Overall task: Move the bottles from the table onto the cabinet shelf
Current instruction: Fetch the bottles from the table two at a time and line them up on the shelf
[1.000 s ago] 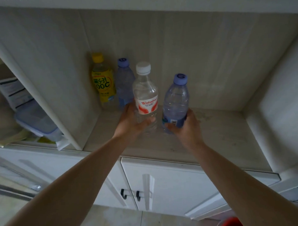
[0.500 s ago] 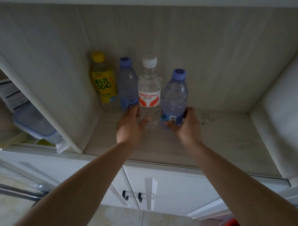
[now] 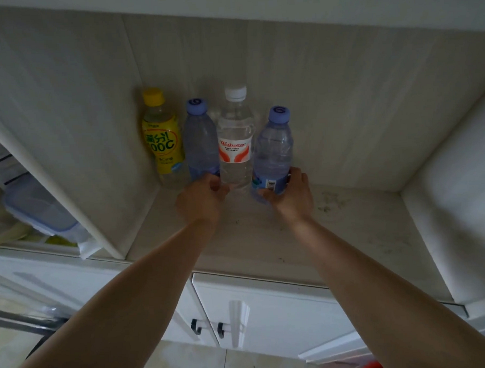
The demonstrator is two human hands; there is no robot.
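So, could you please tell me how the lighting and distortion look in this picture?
Head view: dim, bluish light; the shelf edges bow with wide-angle distortion; the Wahaha bottle label reads sharply; the container at the left edge is soft; no strong glare.

Left arm: bare from wrist to past the elbow, no sleeve in view.
Right arm: bare along the whole visible forearm, no sleeve in view.
Left hand: bare, seen from the back, ungloved.
Right hand: bare, seen from the back, ungloved.
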